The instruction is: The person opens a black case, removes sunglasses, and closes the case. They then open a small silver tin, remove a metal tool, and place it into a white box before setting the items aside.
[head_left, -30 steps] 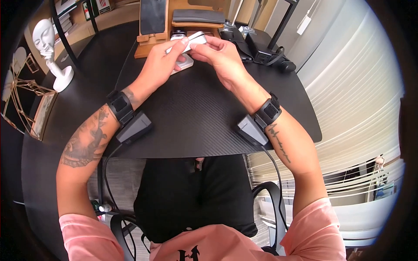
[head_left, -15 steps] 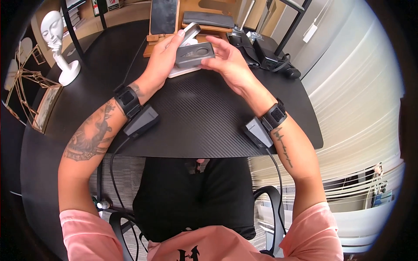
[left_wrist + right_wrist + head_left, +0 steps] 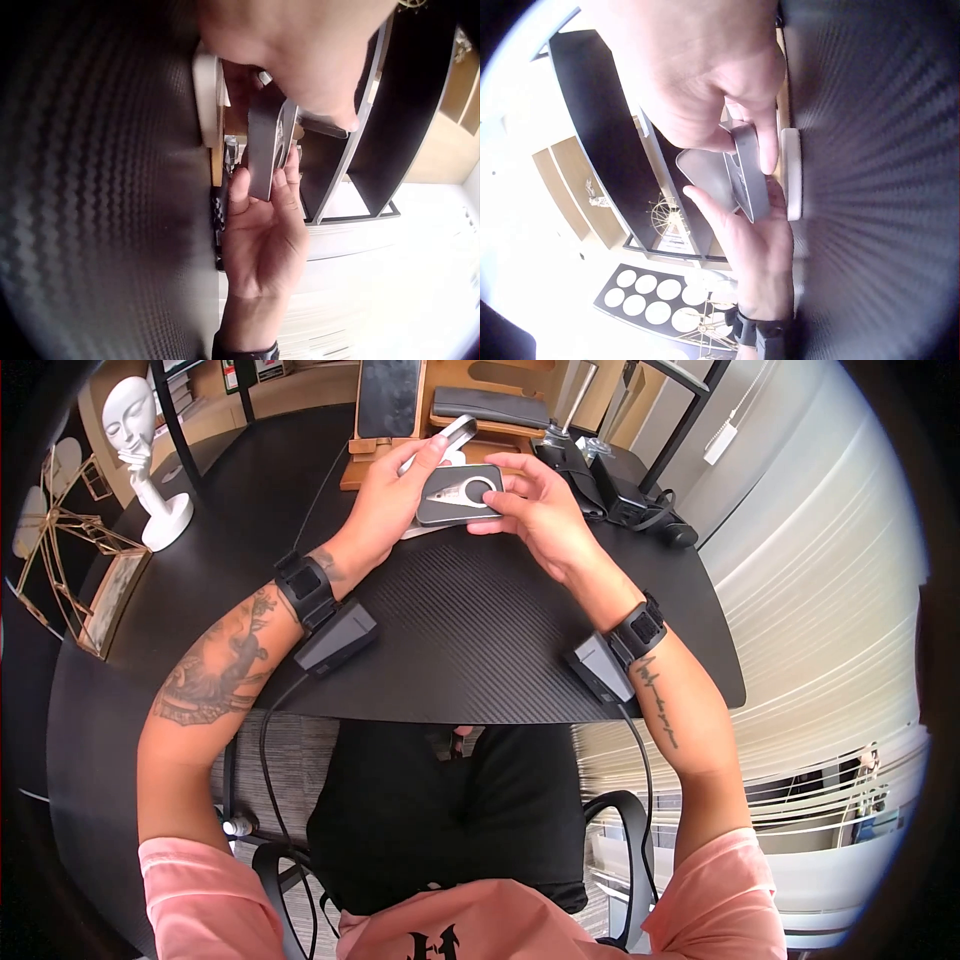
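Note:
A small grey hinged case (image 3: 432,510) is held above the far part of the desk, its lid (image 3: 458,434) raised. My left hand (image 3: 385,500) grips its left side, thumb up by the lid. Inside the case lies a silver teardrop-shaped piece (image 3: 452,492) with a dark round middle. My right hand (image 3: 545,515) pinches the right end, the thumb over the round part and fingers at the edge and underneath. In the left wrist view the case (image 3: 261,142) is seen edge-on between both hands. A pale flat box (image 3: 792,169) sits on the desk below it.
A phone (image 3: 390,398) on a wooden stand (image 3: 362,448) and a dark pouch (image 3: 490,406) are behind the hands. Black devices (image 3: 625,495) sit at the right rear. A white face sculpture (image 3: 165,520) stands left on the black desk (image 3: 470,630).
The case was closed at first; its lid has since swung up and the case has tilted toward me. My right thumb has moved onto the round part.

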Demonstrator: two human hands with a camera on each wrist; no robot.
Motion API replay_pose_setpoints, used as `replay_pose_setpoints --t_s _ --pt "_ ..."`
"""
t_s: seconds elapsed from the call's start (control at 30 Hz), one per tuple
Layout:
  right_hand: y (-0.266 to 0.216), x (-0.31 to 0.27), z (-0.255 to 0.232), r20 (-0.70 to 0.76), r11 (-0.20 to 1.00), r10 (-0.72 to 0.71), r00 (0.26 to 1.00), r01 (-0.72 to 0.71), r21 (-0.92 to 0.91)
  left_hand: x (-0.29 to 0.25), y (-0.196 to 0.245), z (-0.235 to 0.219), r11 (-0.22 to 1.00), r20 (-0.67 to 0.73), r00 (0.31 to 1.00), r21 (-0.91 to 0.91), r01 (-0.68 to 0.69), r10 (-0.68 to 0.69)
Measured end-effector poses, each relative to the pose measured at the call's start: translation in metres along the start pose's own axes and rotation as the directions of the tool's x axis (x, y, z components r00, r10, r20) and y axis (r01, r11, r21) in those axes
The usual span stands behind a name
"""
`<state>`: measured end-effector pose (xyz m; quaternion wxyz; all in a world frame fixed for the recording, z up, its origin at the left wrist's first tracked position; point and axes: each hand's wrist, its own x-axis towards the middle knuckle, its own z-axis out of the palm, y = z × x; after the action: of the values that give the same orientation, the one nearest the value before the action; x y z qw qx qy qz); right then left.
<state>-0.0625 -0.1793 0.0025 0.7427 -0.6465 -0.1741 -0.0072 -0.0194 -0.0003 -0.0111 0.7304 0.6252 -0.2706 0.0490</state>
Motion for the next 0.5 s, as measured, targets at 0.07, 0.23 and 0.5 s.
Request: replay_pose_setpoints --t_s 0.07,0.23,0.5 --pt "-0.001 -0.001 -0.001 -0.006 0.999 -0.04 0.999 0.04 -0.014 0.001 -0.002 -0.003 0.998 -0.001 1.0 0.062 -0.006 0.006" --pt "-0.003 -0.001 0.0 0.012 0.998 -0.064 0.998 0.064 -0.006 0.002 -0.004 0.0 1.0 -0.03 0.999 -0.007 0.012 -0.012" --pt "-0.007 -0.003 0.002 0.002 0.991 -0.104 0.995 0.103 -0.08 0.004 -0.009 -0.002 1.0 -0.021 1.0 -0.001 -0.004 0.004"
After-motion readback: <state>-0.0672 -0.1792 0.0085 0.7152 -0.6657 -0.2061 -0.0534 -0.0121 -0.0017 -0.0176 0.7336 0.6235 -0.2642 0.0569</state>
